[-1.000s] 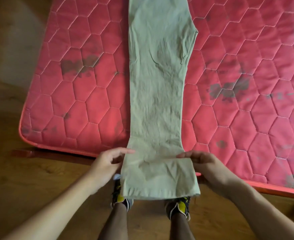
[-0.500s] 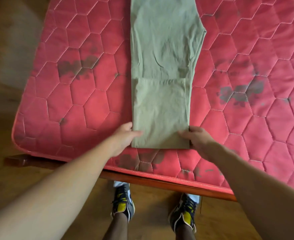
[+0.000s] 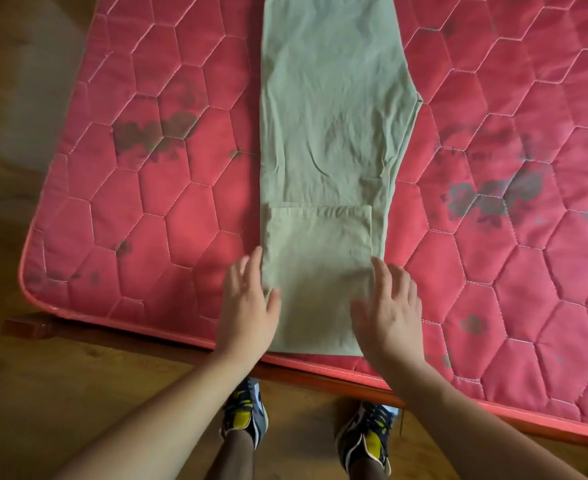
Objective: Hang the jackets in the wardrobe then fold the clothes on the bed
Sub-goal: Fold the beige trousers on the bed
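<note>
**Trousers (image 3: 330, 116) one fold in, both hands flat on the near end**

Trousers lie lengthwise down the middle of the bed (image 3: 147, 220), one leg stacked on the other, the waist end running out of view at the far side. The near end is turned up over itself: a flap (image 3: 320, 271) rests on the legs with its hem straight across them, and its crease sits close to the bed's near edge.

The left hand (image 3: 247, 306) lies along the flap's left side, fingers (image 3: 252, 271) straight and spread, thumb on the cloth. The right hand (image 3: 389, 313) lies along the right side in the same way. Neither has hold of anything; they only rest there, palms down.

From where I stand, this looks like the smoothing of that first fold. To do it well, I'd sweep both palms from the crease towards the hem and slightly outwards, so trapped air and wrinkles leave at the open end. The lower layer shows as a strip past the flap on the right, so the sides want nudging into line before any further fold. The cloth looks thin and creased, likely to shift under a careless push, so keep the pressure even on both sides. Nothing should be dragged nearwards, since the crease lies close enough to the edge to slide off. For the next fold, I'd take the creased end at both corners and carry it squarely farther up.
</note>
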Available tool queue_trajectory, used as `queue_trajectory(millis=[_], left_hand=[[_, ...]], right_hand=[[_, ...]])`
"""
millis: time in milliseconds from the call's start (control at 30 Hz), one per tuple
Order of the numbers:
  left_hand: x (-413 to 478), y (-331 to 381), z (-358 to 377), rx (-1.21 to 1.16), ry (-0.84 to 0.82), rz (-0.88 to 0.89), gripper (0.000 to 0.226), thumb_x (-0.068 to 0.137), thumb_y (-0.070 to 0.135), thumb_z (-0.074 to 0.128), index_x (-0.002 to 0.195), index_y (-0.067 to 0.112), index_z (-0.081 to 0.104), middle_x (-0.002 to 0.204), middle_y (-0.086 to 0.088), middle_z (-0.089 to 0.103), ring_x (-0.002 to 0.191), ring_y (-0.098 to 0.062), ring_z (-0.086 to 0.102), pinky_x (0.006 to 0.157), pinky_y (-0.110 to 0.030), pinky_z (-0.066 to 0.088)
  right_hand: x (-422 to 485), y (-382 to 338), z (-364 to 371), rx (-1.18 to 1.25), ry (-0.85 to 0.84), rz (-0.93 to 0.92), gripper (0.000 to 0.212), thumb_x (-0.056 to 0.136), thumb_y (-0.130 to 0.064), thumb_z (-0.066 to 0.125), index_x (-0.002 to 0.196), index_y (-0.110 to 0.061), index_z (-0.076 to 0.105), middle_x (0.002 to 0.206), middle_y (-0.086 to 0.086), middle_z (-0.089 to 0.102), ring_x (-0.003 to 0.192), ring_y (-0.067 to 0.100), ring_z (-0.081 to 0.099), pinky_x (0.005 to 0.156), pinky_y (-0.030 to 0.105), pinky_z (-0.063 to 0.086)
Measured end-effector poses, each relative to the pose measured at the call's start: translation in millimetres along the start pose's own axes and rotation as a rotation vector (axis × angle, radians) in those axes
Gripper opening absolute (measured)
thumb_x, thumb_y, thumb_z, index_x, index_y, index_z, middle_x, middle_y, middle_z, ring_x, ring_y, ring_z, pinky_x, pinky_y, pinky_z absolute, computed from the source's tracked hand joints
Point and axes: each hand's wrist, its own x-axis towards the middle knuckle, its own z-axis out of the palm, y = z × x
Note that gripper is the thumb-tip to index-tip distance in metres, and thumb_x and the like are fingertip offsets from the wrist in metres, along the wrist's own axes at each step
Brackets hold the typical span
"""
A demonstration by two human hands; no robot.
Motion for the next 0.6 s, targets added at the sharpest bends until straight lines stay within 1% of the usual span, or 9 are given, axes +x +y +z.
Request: queue_trajectory(millis=[33,100,167,233,267,367,467,533,600], left_hand=[[13,-1,5,0.086,0.040,0.145,0.069,0.096,0.020,0.062,0.157,0.012,0.032,0.158,-0.017,0.031,0.147,-0.032,0.033,0.117,-0.042,0.036],[47,-3,19,0.273,0.028,0.332,0.069,0.099,0.027,0.054,0.160,0.012,0.026,0.167,-0.021,0.011,0.155,-0.037,0.012,0.123,-0.053,0.023],[75,-5,32,0.392,-0.018,0.372,0.070,0.101,0.036,0.047,0.162,0.013,0.020,0.169,-0.020,0.004,0.156,-0.037,0.004,0.124,-0.056,0.017],[90,-13,43,0.453,-0.041,0.348,0.073,0.100,0.043,0.041,0.162,0.014,0.017,0.169,-0.016,0.001,0.156,-0.037,0.003,0.124,-0.056,0.014],[92,-17,47,0.469,-0.038,0.346,0.075,0.098,0.045,0.040,0.162,0.014,0.016,0.170,-0.015,0.000,0.156,-0.037,0.003,0.125,-0.056,0.013],[93,-17,49,0.474,-0.007,0.351,0.076,0.097,0.044,0.041,0.162,0.013,0.019,0.170,-0.015,0.003,0.156,-0.037,0.004,0.125,-0.055,0.013],[94,-7,36,0.470,-0.019,0.345,0.071,0.095,0.045,0.043,0.157,0.011,0.033,0.167,-0.017,0.019,0.154,-0.040,0.017,0.122,-0.056,0.022],[104,2,23,0.427,-0.022,0.322,0.061,0.094,0.043,0.043,0.148,0.013,0.047,0.161,-0.015,0.032,0.151,-0.037,0.025,0.119,-0.058,0.027],[127,10,13,0.369,0.034,0.369,0.054,0.097,0.038,0.043,0.143,0.012,0.052,0.161,-0.014,0.034,0.152,-0.033,0.024,0.119,-0.056,0.028]], right_hand=[[14,-6,2,-0.061,0.053,-0.097,0.069,0.094,-0.027,0.061,0.155,-0.017,0.031,0.155,0.017,0.035,0.144,0.039,0.031,0.115,0.058,0.033],[53,-11,9,-0.199,0.021,-0.261,0.072,0.099,-0.039,0.053,0.161,-0.018,0.024,0.169,0.016,0.009,0.157,0.037,0.004,0.125,0.059,0.012],[91,-6,21,-0.331,-0.025,-0.296,0.076,0.102,-0.053,0.041,0.164,-0.020,0.012,0.171,0.011,-0.007,0.157,0.034,-0.011,0.125,0.060,0.002],[112,5,30,-0.371,-0.064,-0.272,0.078,0.102,-0.066,0.027,0.164,-0.025,0.002,0.171,0.008,-0.014,0.156,0.031,-0.016,0.125,0.059,0.000],[115,10,32,-0.386,-0.066,-0.271,0.079,0.101,-0.069,0.022,0.164,-0.026,0.001,0.171,0.008,-0.015,0.156,0.030,-0.017,0.125,0.059,-0.001],[116,9,30,-0.413,-0.066,-0.270,0.080,0.100,-0.070,0.019,0.164,-0.025,0.002,0.171,0.010,-0.013,0.156,0.031,-0.016,0.125,0.059,-0.001],[117,-1,17,-0.429,-0.133,-0.243,0.080,0.098,-0.071,0.018,0.164,-0.027,0.004,0.171,0.010,-0.008,0.157,0.033,-0.011,0.125,0.059,0.001],[125,-9,-2,-0.394,-0.166,-0.241,0.077,0.096,-0.070,0.023,0.161,-0.028,0.021,0.169,0.010,0.011,0.156,0.035,0.008,0.122,0.059,0.014],[145,-14,-22,-0.379,-0.083,-0.287,0.068,0.095,-0.064,0.032,0.151,-0.026,0.039,0.160,0.011,0.031,0.148,0.037,0.028,0.115,0.059,0.028]])
